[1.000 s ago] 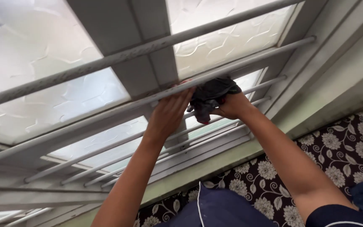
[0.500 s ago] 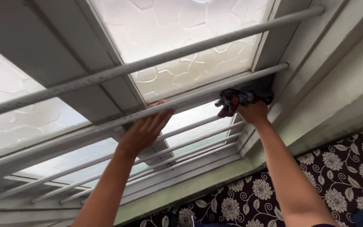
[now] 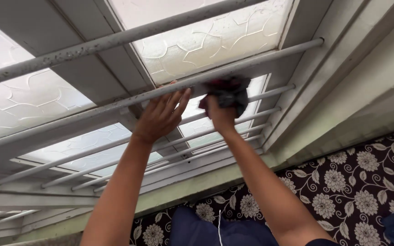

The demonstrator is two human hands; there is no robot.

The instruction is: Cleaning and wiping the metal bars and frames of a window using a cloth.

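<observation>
Pressing a cloth (image 3: 226,93) to the bar (image 3: 270,57), your right hand (image 3: 220,116) grips it; left hand (image 3: 160,116) rests open on the bar.

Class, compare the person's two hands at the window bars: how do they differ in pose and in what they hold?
The left hand is open, fingers spread flat against the white bar, holding nothing. The right hand is closed around a bunched dark cloth, pressing it to that bar, further along. Both are raised overhead and meet the same bar.
</observation>
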